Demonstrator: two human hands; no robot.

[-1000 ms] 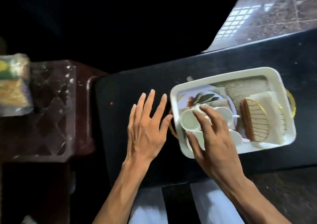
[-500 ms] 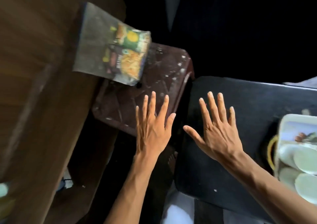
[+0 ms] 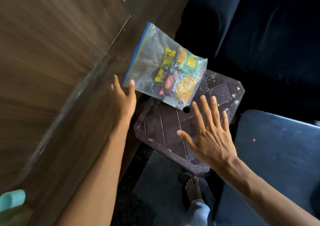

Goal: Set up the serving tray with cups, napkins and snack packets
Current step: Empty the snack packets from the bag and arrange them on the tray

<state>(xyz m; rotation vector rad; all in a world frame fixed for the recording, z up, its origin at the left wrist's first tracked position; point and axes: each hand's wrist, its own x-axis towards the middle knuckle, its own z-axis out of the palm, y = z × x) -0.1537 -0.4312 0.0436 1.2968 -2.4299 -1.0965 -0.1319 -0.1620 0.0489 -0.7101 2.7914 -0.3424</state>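
A clear zip bag (image 3: 152,52) with a blue seal holds several snack packets (image 3: 180,75) in yellow, green and dark wrappers. It leans from the brown stool (image 3: 173,132) against the wooden furniture. My left hand (image 3: 123,97) reaches its lower left corner, fingertips at the bag's edge, fingers apart. My right hand (image 3: 209,134) hovers open over the stool, just below and right of the bag, holding nothing. The serving tray is out of view.
A wooden cabinet (image 3: 52,69) fills the left. A dark table (image 3: 280,153) lies at the right, with dark upholstery behind. My bare foot (image 3: 192,189) stands on the floor below the stool. A pale green object (image 3: 12,199) sits at the bottom left.
The view has swung left from the tray to the stool and bag. Both hands left the cups and moved toward the snack bag; my left hand now reaches its corner.
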